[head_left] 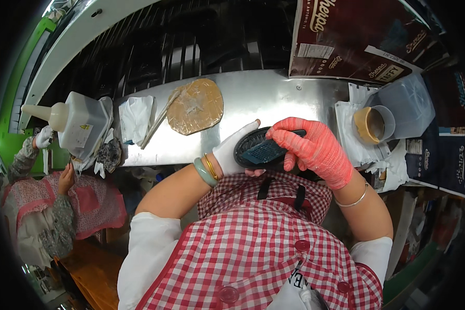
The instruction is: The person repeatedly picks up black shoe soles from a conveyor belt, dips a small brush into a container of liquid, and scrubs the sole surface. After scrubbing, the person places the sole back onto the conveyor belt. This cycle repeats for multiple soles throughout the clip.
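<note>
My left hand [235,147], in a white glove, grips a black shoe sole [253,143] from the left side. My right hand [312,147], in a red knit glove, holds a dark flat brush-like tool [267,151] against the sole. Both hands are close to my chest, just in front of the metal counter [274,98]. A green bangle and a gold one circle my left wrist, a silver one my right.
A tan round pad [195,106] lies on the counter beside crumpled white cloth [135,119]. A translucent squeeze bottle [70,121] stands at the left. At the right sit a cup of tan glue [369,125], a clear plastic container [408,103] and dark cardboard boxes [356,41]. Another person [51,201] sits at the far left.
</note>
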Tool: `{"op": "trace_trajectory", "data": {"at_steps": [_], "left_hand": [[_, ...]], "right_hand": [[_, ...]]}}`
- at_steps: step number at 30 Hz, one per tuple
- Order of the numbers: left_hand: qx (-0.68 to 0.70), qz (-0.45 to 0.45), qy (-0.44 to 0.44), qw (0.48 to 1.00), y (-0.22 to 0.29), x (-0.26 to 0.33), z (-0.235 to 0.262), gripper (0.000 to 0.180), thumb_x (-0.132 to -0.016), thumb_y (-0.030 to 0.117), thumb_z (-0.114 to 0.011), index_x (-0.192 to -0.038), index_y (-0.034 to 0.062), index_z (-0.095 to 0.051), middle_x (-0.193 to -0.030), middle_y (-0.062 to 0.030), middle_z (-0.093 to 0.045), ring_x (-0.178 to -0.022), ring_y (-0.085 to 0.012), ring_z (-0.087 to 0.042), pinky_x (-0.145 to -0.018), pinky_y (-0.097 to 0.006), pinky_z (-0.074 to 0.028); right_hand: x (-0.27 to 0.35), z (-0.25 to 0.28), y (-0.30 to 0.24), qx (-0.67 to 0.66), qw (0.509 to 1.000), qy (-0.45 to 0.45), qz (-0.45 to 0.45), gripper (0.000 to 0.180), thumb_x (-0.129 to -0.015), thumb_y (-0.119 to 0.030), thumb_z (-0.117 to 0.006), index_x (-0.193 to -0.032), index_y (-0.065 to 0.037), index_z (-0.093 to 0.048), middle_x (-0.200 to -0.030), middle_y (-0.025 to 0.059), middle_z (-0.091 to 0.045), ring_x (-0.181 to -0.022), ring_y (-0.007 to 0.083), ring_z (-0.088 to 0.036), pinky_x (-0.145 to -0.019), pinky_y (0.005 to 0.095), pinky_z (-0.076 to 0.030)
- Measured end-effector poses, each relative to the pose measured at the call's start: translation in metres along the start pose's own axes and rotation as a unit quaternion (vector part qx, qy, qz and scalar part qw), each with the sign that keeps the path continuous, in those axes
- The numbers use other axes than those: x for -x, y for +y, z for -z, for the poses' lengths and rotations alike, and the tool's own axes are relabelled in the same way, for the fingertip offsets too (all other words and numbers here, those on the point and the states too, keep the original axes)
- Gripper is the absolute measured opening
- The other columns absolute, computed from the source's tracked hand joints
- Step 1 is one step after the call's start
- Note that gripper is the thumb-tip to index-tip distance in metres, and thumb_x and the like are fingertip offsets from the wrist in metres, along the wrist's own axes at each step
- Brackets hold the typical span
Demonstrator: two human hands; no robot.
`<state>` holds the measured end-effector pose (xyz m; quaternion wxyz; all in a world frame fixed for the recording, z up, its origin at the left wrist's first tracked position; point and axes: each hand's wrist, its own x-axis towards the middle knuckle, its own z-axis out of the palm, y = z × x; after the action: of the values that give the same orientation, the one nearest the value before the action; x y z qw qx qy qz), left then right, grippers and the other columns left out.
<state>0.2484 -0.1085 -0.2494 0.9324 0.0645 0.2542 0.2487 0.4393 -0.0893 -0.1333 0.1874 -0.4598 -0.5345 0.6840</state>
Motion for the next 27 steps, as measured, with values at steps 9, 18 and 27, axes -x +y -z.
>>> {"op": "trace_trajectory", "data": {"at_steps": [9, 18, 27], "left_hand": [[-0.232, 0.042, 0.082, 0.968, 0.047, 0.016, 0.019, 0.057, -0.092, 0.055, -0.032, -0.108, 0.0057, -0.055, -0.077, -0.0159, -0.063, -0.046, -0.0283, -0.058, -0.031, -0.028, -0.038], [-0.25, 0.158, 0.067, 0.953, 0.075, 0.003, 0.035, 0.069, -0.091, 0.057, -0.028, -0.1, -0.0046, -0.057, -0.066, -0.0213, -0.06, -0.047, -0.0283, -0.06, -0.03, -0.026, -0.041], [-0.261, 0.176, 0.104, 0.943, 0.085, 0.0, 0.022, 0.07, -0.092, 0.057, -0.026, -0.096, -0.0048, -0.059, -0.059, -0.0234, -0.058, -0.044, -0.0279, -0.058, -0.029, -0.029, -0.037]], "right_hand": [[-0.039, -0.005, 0.01, 0.003, 1.0, -0.003, 0.005, 0.03, -0.083, -0.026, -0.064, -0.097, 0.0, -0.066, -0.071, 0.0041, -0.062, -0.054, 0.0077, -0.056, -0.049, 0.0205, -0.042], [-0.049, 0.012, 0.011, 0.03, 0.999, -0.004, -0.017, 0.028, -0.082, -0.026, -0.064, -0.094, -0.001, -0.067, -0.071, 0.0042, -0.063, -0.056, 0.0081, -0.056, -0.052, 0.0218, -0.044], [-0.05, 0.027, 0.005, 0.081, 0.997, -0.015, -0.014, 0.024, -0.082, -0.023, -0.062, -0.093, -0.003, -0.068, -0.073, 0.0026, -0.063, -0.057, 0.0071, -0.056, -0.051, 0.0197, -0.042]]}}
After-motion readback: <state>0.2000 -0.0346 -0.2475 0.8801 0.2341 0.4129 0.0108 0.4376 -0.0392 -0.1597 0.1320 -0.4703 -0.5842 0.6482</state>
